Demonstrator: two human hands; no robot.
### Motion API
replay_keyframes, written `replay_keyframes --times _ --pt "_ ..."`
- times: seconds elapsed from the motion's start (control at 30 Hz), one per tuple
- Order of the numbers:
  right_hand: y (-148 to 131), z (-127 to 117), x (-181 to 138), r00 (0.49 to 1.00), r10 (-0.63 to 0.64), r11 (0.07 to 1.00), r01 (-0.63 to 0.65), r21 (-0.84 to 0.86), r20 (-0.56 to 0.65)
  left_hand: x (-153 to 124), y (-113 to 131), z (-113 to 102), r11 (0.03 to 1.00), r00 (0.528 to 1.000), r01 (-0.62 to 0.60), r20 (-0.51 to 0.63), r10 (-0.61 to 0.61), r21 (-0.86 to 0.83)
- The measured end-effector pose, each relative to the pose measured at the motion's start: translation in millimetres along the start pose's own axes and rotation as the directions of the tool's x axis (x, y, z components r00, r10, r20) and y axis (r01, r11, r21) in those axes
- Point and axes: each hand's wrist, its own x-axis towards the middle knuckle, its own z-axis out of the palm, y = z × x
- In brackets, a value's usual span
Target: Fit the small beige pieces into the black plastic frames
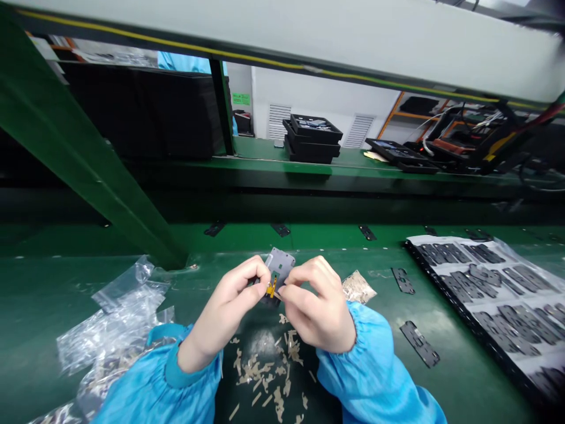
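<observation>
Between both hands is a flat dark grey plate [281,259] with cut-outs, tilted up from the green bench. A yellow-orange strip [271,287], like a flex cable, lies across its lower part. My left hand [236,300] pinches the plate's left edge between thumb and fingers. My right hand [315,297] is closed at the right edge, its fingertips pressed together by the orange strip; whether something small is in them is hidden. Below my hands, many small beige pieces [253,371] are scattered on the bench.
Clear plastic bags [119,312] lie at the left. A small bag of beige pieces [358,287] sits right of my hand. Loose dark plates [419,343] lie near a white-lined tray [468,265] of similar plates. A green post [110,165] slants at left; black trays [313,138] stand on the shelf.
</observation>
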Motion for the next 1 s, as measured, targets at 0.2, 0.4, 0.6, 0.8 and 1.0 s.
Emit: replay_keyframes --times 0.2,0.4,0.6,0.8,1.0 --pt "-1 1 1 1.000 0.008 1.000 -0.008 0.015 -0.023 1 5 3 0.994 0.998 -0.060 -0.004 0.061 0.089" --pt "0 -3 1 0.957 0.282 0.938 -0.260 0.227 -0.067 -3 7 4 0.833 0.921 -0.239 -0.155 0.357 0.499" --pt "-5 -2 2 0.949 0.291 0.931 -0.253 0.262 -0.118 -9 -9 10 0.758 0.776 -0.387 -0.259 0.576 0.525" --pt "-9 6 0 0.907 0.403 0.892 -0.359 0.273 -0.123 -14 -1 16 0.929 0.841 -0.237 -0.418 0.342 0.283" --pt "-11 11 0 0.868 0.484 0.837 -0.421 0.350 -0.114 -15 0 25 0.942 0.836 -0.245 -0.441 0.326 0.231"
